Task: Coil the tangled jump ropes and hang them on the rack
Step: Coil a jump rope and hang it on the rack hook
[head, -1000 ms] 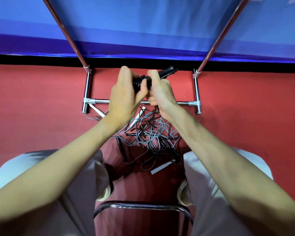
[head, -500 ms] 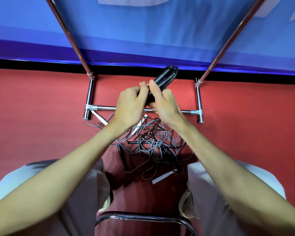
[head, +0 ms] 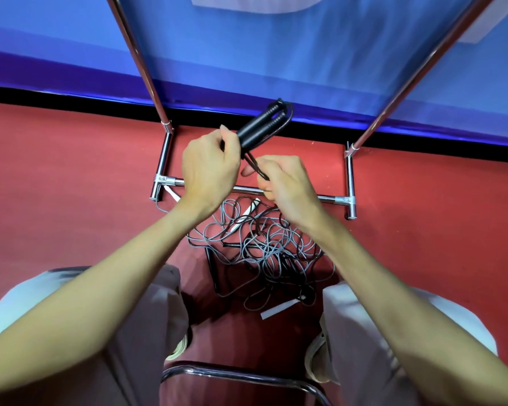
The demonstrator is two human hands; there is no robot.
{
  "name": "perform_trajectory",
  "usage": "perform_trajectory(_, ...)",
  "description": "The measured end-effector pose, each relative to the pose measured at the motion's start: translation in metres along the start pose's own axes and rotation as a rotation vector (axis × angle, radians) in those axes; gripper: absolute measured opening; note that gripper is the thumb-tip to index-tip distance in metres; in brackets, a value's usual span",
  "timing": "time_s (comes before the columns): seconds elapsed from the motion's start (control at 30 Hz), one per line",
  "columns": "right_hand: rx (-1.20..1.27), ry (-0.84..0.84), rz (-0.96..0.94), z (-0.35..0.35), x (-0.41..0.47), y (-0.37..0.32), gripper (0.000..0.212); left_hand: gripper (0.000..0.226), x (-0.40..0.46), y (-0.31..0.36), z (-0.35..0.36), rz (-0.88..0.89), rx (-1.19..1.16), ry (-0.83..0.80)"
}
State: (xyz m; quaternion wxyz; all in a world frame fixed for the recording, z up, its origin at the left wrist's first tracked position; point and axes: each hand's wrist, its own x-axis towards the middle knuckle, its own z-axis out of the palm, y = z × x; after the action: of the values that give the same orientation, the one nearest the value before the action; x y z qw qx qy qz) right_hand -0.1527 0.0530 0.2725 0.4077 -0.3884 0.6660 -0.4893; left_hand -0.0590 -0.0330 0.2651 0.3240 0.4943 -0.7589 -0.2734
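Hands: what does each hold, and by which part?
The left hand grips the two black handles by their lower ends. The right hand pinches the black cord just below those handles.

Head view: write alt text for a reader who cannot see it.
A person's left hand grips two black jump-rope handles side by side while the right hand pinches their black cord. Below, tangled ropes lie on red floor by a chrome rack.
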Motion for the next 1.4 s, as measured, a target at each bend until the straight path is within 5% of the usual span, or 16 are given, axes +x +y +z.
perform_trajectory(0.23, 0.162, 0.033, 0.277, -0.011, -0.006, -0.009, 0.047, 0.038, -0.021, -0.013, 0.01, 0.378, 0.373, -0.252)
perform_trajectory(0.57, -0.042, 0.058, 0.466, -0.026, -0.006, 0.005, 0.054, 0.029, -0.042, -0.023, 0.013, 0.563, 0.252, -0.538)
perform_trajectory(1.07, 0.268, 0.265, 0.641, -0.016, -0.003, 0.019, 0.038, 0.047, -0.042, -0.03, 0.016, 0.886, 0.459, -0.259)
perform_trajectory(1.23, 0.38, 0.29, 0.579, -0.019, 0.002, 0.015, 0.034, 0.053, -0.044, -0.021, 0.016, 0.703, 0.376, -0.303)
perform_trajectory(1.4, 0.394, 0.269, 0.399, -0.019, 0.003, 0.013, 0.036, 0.031, -0.04, 0.003, 0.013, -0.121, -0.353, -0.537)
